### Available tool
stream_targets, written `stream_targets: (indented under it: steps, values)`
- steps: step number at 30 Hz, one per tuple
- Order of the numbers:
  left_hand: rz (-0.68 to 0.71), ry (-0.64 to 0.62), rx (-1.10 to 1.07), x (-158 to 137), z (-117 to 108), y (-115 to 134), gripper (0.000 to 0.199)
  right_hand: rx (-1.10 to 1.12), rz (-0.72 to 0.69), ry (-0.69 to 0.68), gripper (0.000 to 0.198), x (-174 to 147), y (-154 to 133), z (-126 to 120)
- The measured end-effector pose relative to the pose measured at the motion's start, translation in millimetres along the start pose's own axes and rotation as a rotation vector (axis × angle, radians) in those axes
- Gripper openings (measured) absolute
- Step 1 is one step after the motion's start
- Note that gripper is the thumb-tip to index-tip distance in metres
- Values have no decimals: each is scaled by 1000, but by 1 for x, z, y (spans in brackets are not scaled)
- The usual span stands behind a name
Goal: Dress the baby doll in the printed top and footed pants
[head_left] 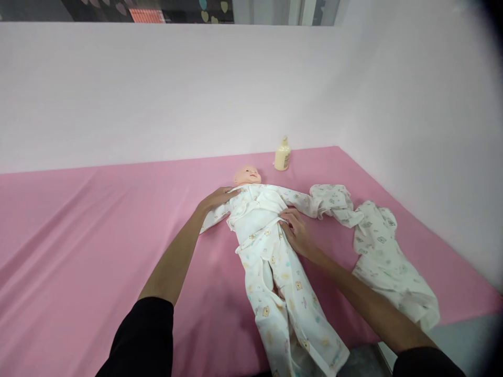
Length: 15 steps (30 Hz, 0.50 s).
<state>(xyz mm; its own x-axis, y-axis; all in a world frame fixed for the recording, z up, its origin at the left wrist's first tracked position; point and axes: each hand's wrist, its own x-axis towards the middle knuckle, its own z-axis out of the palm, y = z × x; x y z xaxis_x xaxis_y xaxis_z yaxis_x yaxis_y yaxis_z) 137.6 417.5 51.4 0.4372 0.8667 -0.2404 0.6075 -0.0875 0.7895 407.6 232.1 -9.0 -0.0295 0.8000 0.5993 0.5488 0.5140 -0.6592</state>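
A baby doll lies on its back on the pink-covered bed, its head toward the wall. It wears a white printed baby top, bunched up around the chest, and white printed baby trousers whose legs reach the near edge. My left hand rests with stretched fingers on the doll's shoulder and sleeve. At the doll's waist, my right hand has its fingers and thumb bent together on the waistband of the trousers. The fingertips are partly lost against the white cloth.
A pale yellow pump bottle stands behind the doll, close to the wall. Crumpled white printed baby clothes lie to the right, reaching the bed's near edge. Pink sheet spreads out on the left.
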Motion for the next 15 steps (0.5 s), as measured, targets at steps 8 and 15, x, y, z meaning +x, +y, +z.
stream_targets:
  steps: [8, 15]
  values:
    - [-61, -115, -128, -15, -12, 4, 72, 170, 283, -285, 29, -18, -14, -41]
    - [31, -242, 57, -32, -25, -7, 93, 211, 426, -440, 50, -18, -12, -48]
